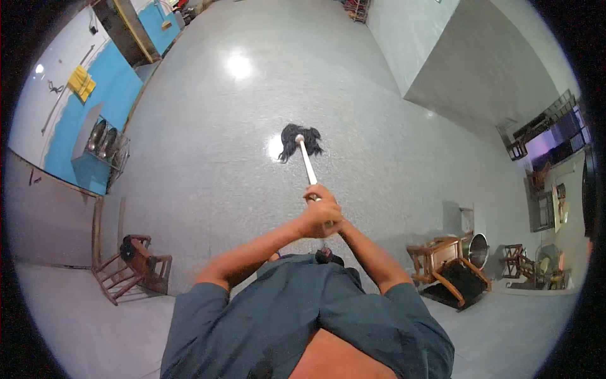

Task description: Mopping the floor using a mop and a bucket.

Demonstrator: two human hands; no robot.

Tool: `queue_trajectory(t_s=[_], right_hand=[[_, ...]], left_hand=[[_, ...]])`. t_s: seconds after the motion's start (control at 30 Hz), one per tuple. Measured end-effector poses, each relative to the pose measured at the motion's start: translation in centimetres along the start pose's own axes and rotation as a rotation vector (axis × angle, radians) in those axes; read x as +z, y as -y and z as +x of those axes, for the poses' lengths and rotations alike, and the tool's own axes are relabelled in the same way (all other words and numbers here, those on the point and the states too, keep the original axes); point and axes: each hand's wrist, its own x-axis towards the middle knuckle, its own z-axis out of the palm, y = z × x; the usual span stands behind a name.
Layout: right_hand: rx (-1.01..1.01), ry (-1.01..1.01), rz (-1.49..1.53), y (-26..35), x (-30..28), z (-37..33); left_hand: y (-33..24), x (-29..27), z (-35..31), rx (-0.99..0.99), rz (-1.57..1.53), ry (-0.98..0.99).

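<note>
A string mop with a pale handle (308, 165) and a dark, shaggy head (291, 140) is in front of me. Its head lies spread on the grey floor (208, 145). Both hands are wrapped round the handle near its upper end, close together and overlapping. My left hand (315, 216) comes in from the left, its fingers closed on the handle. From the other side my right hand (336, 223) also grips it, partly hidden by the left. The handle runs forward and slightly left, away from my body.
A wooden chair (136, 265) stands at the left, another chair (464, 281) at the right beside a round metal vessel (479, 251). A rack with shoes (104, 140) is by the blue wall (126, 82). A yellow cloth (81, 83) hangs there. A pale block-like wall (410, 57) juts out far right.
</note>
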Motion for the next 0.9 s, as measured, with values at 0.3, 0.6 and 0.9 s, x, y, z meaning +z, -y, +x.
queue_trajectory(t_s=[0.3,0.6,0.9], right_hand=[[-0.035,0.187,-0.171,0.6,7.5,-0.3],[-0.087,0.567,0.143,14.0,10.1,1.4],[-0.477,0.755,0.34,13.8,17.8,0.6]], left_hand=[[-4.5,-4.2,-7.0,-0.258,0.103,-0.072],[-19.9,-11.1,-3.7,-0.479,0.034,-0.169],[-21.6,-11.1,-8.5,-0.232,0.081,-0.661]])
